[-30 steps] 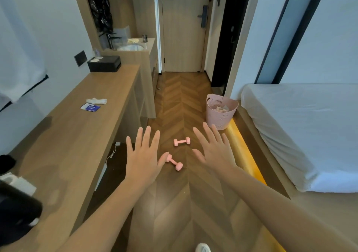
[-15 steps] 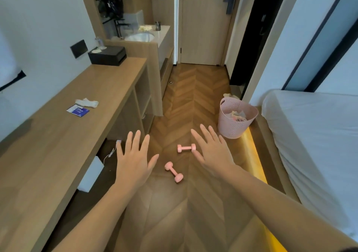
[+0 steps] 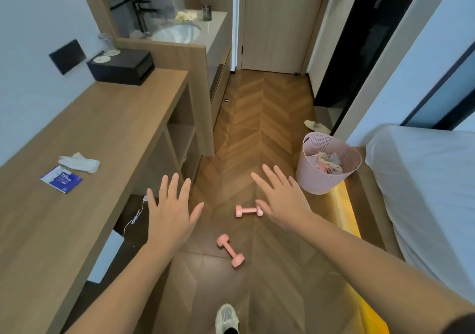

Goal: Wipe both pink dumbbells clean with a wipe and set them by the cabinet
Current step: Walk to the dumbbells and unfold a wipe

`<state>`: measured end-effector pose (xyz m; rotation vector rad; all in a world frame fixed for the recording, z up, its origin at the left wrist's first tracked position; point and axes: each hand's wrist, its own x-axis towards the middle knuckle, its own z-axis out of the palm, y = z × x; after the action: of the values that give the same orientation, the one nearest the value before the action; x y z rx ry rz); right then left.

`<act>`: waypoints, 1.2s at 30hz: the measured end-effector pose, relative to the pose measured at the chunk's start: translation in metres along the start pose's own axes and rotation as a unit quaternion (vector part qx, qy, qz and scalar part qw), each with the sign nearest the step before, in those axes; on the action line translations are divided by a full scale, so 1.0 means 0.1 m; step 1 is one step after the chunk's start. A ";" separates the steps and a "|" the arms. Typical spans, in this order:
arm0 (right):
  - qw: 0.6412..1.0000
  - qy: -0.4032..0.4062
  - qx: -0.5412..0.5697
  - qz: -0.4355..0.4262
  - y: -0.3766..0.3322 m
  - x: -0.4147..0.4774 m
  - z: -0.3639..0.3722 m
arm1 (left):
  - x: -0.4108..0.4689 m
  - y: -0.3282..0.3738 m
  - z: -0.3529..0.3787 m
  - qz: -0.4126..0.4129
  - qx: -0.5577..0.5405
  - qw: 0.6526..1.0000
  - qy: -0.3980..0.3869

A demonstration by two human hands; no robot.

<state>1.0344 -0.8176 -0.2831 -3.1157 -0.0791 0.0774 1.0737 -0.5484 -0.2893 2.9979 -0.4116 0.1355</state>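
Head view:
- left hand (image 3: 171, 213), right hand (image 3: 281, 202): both flat, fingers spread, holding nothing, raised over floor (image 3: 257, 128).
- far pink dumbbell (image 3: 248, 210): on floor, just left of right hand's thumb, which hides one end.
- near pink dumbbell (image 3: 230, 250): below and between both hands.
- handling, by judgement: small, rigid, dense for size (may roll if nudged). Grip narrow middle bar; heads stop slip.
- blue sachet (image 3: 61, 179), possibly wipe pack: on desk (image 3: 102, 128), well left of left hand.
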 end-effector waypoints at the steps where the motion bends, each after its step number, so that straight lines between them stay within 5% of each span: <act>1: 1.000 -0.001 -0.001 -0.003 0.03 0.16 0.00 | 0.17 -0.01 0.01 0.004 0.004 1.000 -0.006; 7: 0.999 -0.022 0.016 -0.021 0.10 0.91 0.07 | 0.80 -0.15 0.13 -0.028 0.003 0.999 -0.025; 20: 0.950 -0.078 0.001 -0.304 0.03 3.64 0.18 | 2.01 -0.49 0.68 -0.299 0.019 0.952 -0.063; 30: 0.860 -0.133 -0.006 -0.492 -1.43 4.75 0.35 | 2.18 -1.20 0.64 -0.471 0.029 0.878 -0.080; 36: 0.835 -0.150 0.003 -0.530 -2.42 5.14 0.60 | 2.22 -1.98 0.73 -0.517 0.011 0.852 -0.084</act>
<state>1.5316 -0.5482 -0.3616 -2.5311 -1.7115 0.5095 1.3459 -0.4261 -0.3585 2.7931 1.1915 -0.2213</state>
